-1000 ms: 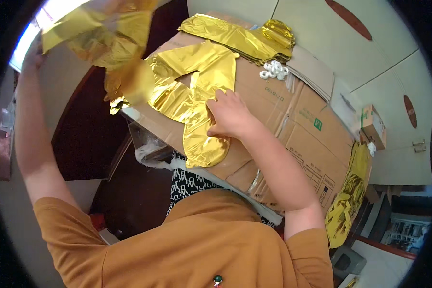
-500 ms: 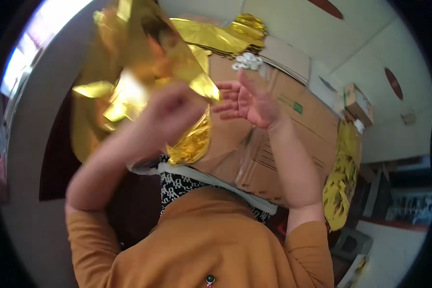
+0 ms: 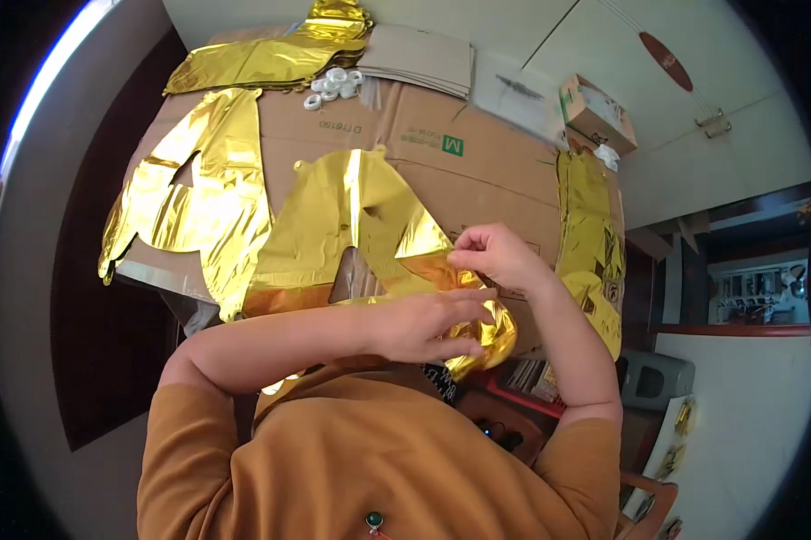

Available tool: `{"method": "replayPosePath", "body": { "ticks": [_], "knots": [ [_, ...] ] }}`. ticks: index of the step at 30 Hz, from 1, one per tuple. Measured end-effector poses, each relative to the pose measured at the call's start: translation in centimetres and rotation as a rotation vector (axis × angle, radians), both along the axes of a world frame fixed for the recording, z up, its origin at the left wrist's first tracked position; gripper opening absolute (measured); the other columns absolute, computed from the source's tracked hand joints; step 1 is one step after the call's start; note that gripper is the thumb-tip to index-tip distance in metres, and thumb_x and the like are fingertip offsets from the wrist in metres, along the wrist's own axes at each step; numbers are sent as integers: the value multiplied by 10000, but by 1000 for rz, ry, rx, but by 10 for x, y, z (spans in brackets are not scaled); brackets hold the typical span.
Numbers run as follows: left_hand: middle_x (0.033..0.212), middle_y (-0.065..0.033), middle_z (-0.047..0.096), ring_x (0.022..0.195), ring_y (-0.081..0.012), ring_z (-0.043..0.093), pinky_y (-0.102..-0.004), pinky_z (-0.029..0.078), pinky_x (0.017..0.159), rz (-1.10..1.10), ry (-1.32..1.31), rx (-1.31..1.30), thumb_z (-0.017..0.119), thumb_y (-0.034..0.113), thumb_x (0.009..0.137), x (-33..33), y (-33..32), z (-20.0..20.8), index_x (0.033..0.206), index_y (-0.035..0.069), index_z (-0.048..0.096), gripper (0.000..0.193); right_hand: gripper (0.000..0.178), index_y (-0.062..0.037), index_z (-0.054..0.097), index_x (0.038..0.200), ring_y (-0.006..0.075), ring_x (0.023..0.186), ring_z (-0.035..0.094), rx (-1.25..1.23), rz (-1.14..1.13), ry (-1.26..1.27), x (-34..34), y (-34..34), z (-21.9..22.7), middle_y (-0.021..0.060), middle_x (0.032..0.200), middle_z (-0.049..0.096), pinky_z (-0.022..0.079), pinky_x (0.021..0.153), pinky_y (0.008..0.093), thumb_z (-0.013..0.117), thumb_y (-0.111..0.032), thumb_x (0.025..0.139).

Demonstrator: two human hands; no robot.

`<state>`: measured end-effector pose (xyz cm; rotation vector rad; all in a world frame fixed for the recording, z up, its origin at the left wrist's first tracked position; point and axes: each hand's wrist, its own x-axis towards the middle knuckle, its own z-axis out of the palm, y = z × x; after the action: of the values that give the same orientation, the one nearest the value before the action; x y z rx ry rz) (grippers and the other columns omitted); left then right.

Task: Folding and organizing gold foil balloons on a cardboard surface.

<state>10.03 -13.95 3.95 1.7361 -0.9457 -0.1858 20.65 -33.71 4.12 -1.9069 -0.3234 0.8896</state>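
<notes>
Cardboard sheet (image 3: 504,175), brown, flat, green print.
White rings (image 3: 335,84), small cluster, on the sheet's far part.
Card stack (image 3: 416,58), flat, at the sheet's far edge.
Small carton (image 3: 596,112), by the sheet's far right corner.
Cabinet door (image 3: 558,27), pale, beyond the sheet.
Grey plastic article (image 3: 659,380), kind unclear, right of the sheet.

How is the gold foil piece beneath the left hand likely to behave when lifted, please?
The gold foil piece is probably floppy, as it creases and curls near the left hand. It looks thin, so it should be light for its size. Its smooth, shiny surface may make it somewhat slippery.
</notes>
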Motion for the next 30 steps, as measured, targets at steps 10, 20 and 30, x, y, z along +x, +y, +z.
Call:
{"method": "replayPosePath", "body": {
  "ticks": [10,20,30],
  "knots": [
    [1558,-171,426,1453,-403,352,-561,230,1214,561,-432,900,643,446,915,64,111,-17,1477,82,477,690,215,-32,708,961,227,736,694,-465,-412,-544,6,-69,-6,96,794,718,534,692,360,729,-238,902],
    [1581,-217,346,1471,-450,290,-566,161,1237,435,-428,914,634,411,914,86,133,-12,1511,96,416,710,254,-34,701,914,319,866,706,-509,-744,-832,52,-144,4,134,908,731,543,770,416,722,-286,881],
    [1462,-183,505,1309,-416,512,-479,435,1084,432,-356,468,717,211,901,137,37,39,1259,78,606,397,441,-14,706,929,289,836,691,-689,-794,-608,153,-180,-28,152,880,724,524,787,424,792,-437,840]
  ]
}}
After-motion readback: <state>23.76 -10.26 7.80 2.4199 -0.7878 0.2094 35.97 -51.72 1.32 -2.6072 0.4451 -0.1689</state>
